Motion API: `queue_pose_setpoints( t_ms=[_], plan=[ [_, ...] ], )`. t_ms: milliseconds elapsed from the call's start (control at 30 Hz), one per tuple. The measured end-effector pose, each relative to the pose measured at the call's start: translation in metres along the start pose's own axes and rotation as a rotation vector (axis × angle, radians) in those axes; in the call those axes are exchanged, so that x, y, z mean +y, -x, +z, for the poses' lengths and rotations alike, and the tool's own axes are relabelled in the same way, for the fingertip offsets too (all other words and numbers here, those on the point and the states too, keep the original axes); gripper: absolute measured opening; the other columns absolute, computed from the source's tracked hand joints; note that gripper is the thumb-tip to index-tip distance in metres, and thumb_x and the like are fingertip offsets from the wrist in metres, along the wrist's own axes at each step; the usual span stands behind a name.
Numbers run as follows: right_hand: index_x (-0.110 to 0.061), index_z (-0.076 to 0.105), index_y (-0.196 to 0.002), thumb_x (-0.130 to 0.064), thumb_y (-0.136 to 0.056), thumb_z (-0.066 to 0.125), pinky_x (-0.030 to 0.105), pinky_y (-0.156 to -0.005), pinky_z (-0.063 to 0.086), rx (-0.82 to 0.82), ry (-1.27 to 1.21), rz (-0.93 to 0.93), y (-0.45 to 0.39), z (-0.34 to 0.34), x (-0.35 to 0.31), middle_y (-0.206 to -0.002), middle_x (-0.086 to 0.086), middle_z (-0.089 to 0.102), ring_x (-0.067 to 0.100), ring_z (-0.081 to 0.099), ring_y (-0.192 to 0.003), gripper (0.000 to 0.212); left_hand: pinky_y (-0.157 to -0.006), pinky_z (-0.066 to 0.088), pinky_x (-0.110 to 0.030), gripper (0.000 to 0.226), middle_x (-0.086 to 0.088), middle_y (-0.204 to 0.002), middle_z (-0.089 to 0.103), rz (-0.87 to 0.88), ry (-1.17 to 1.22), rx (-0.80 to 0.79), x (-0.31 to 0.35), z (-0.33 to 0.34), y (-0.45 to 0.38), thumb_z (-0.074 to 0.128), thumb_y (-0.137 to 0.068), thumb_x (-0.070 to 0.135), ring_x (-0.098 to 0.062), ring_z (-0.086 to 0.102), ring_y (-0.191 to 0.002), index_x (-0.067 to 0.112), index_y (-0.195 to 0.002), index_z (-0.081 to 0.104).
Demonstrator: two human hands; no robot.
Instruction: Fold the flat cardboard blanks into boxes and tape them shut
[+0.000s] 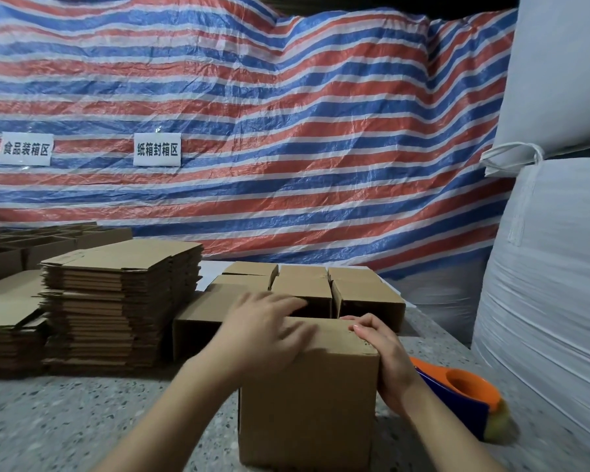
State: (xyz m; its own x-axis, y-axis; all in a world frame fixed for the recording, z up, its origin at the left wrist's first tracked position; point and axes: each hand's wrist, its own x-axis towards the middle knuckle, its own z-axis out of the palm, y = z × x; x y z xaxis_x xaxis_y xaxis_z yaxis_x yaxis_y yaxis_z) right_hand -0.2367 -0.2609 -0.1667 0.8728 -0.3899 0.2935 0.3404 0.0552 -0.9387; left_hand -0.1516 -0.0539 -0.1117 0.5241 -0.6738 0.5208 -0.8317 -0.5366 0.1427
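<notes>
A folded cardboard box [307,410] stands upright on the speckled table [82,420] right in front of me. My left hand [266,335] lies flat on its top, fingers spread and blurred, pressing the flaps. My right hand [385,356] rests against the box's upper right edge, fingers bent over the rim. An orange and blue tape dispenser [464,400] lies on the table just right of the box, behind my right wrist. Tall piles of flat cardboard blanks [123,301] stand to the left.
Several made-up boxes [365,294] sit in rows behind the one I hold. More flat blanks [7,318] and open boxes [48,243] fill the far left. Big white sacks [545,267] stand at the right. A striped tarpaulin [286,131] with two paper signs hangs behind.
</notes>
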Motion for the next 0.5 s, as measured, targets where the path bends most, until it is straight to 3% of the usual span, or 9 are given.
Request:
queue_pose_setpoints(
  t_ms=[67, 200, 300, 367, 433, 500],
  plan=[
    [-0.01, 0.064, -0.088, -0.033, -0.082, 0.064, 0.04, -0.079, 0.051, 0.002, -0.005, 0.02, 0.0, 0.0, -0.001, -0.114, 0.021, 0.065, 0.032, 0.061, -0.095, 0.023, -0.112, 0.022, -0.034, 0.067, 0.02, -0.153, 0.034, 0.087, 0.021, -0.131, 0.015, 0.008, -0.001, 0.029, -0.087, 0.077, -0.007, 0.03, -0.14, 0.045, -0.146, 0.033],
    [-0.017, 0.074, -0.086, -0.03, -0.088, 0.065, 0.03, -0.067, 0.054, -0.039, -0.027, 0.11, -0.002, -0.006, -0.007, -0.1, 0.013, 0.071, 0.021, 0.068, -0.084, 0.015, -0.101, 0.033, -0.029, 0.066, 0.023, -0.148, 0.042, 0.111, -0.085, -0.075, 0.018, 0.019, 0.002, 0.024, -0.089, 0.077, 0.001, 0.034, -0.136, 0.043, -0.144, 0.04],
    [-0.013, 0.071, -0.107, -0.03, -0.103, 0.05, 0.038, -0.088, 0.054, 0.079, 0.065, 0.09, -0.015, -0.022, -0.009, -0.109, 0.011, 0.073, 0.022, 0.07, -0.097, 0.027, -0.098, 0.036, -0.028, 0.06, 0.023, -0.147, 0.042, 0.107, -0.046, -0.103, 0.017, 0.02, -0.001, 0.022, -0.093, 0.072, -0.001, 0.036, -0.136, 0.044, -0.143, 0.041],
    [-0.02, 0.064, -0.1, -0.033, -0.103, 0.051, 0.038, -0.088, 0.053, 0.261, 0.596, 0.046, -0.021, -0.043, -0.012, -0.104, 0.007, 0.069, 0.018, 0.066, -0.092, 0.018, -0.096, 0.037, -0.027, 0.06, 0.024, -0.147, 0.042, 0.115, -0.044, -0.121, 0.016, 0.021, -0.003, 0.022, -0.093, 0.072, -0.001, 0.038, -0.135, 0.044, -0.142, 0.041],
    [-0.019, 0.059, -0.097, -0.043, -0.097, 0.053, 0.036, -0.074, 0.053, 0.337, 1.256, 0.098, -0.02, -0.069, -0.012, -0.093, 0.001, 0.065, 0.013, 0.06, -0.079, 0.025, -0.096, 0.038, -0.027, 0.06, 0.024, -0.147, 0.042, 0.111, -0.032, -0.132, 0.015, 0.021, -0.004, 0.022, -0.092, 0.072, -0.002, 0.039, -0.134, 0.044, -0.142, 0.042],
    [-0.02, 0.058, -0.116, -0.056, -0.093, 0.049, 0.034, -0.067, 0.05, 0.363, 1.588, 0.221, -0.014, -0.093, -0.004, -0.101, 0.001, 0.066, 0.019, 0.063, -0.085, 0.043, -0.098, 0.039, -0.029, 0.061, 0.024, -0.147, 0.042, 0.102, -0.023, -0.144, 0.014, 0.022, -0.004, 0.022, -0.091, 0.073, -0.002, 0.039, -0.135, 0.045, -0.142, 0.041]
  ],
)
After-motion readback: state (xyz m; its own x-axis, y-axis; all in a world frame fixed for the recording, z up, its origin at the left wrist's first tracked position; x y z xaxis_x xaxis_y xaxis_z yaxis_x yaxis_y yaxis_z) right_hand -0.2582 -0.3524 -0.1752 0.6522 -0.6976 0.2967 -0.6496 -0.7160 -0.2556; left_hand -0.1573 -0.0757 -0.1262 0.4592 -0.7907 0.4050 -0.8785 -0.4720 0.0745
